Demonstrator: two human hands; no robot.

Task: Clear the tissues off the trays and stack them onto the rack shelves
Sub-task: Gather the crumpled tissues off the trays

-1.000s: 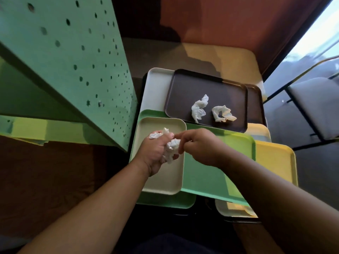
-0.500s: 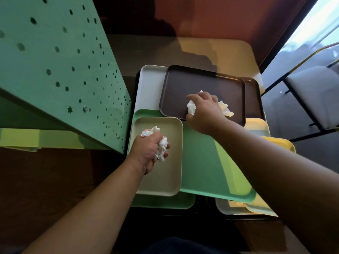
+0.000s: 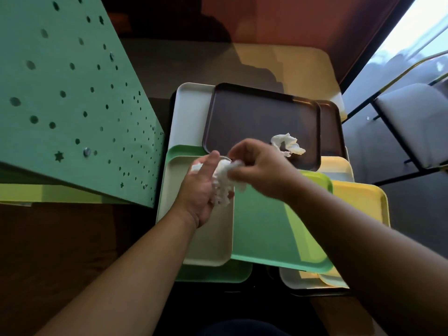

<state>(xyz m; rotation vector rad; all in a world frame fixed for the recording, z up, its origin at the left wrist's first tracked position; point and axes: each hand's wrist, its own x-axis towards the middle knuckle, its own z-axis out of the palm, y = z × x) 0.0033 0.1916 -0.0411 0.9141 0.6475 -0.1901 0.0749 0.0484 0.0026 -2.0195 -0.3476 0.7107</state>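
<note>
Tissue clearing under way: left hand (image 3: 202,190) cups wadded tissues (image 3: 221,181) at frame centre; right hand (image 3: 260,166) pinches one in. Next, probably the remaining tissue (image 3: 287,144) on the brown tray (image 3: 254,117).

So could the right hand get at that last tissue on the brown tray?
Probably yes: the tissue lies loose on the brown tray, just beyond the right hand, nothing between them, though its fingers are busy with other tissues.

Hands meet over the trays

The left hand (image 3: 202,190) cups a wad of tissues (image 3: 221,184); the right hand (image 3: 260,166) pinches it too. One crumpled tissue (image 3: 288,144) lies on the brown tray (image 3: 254,117).
</note>
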